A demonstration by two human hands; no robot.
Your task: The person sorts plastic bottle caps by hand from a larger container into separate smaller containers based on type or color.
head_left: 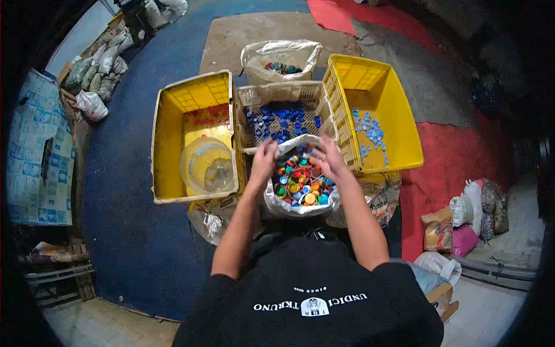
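My left hand [263, 159] and right hand [327, 157] hovered, fingers loosely open, gripping nothing visible, over sack of mixed caps [298, 182]; sorting crates [193, 98] stood close ahead within reach.

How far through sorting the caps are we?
Done: dark blue caps in the middle basket, light blue caps in the right crate. In hand: left hand and right hand over the sack. Left: mixed caps nearly fill it.
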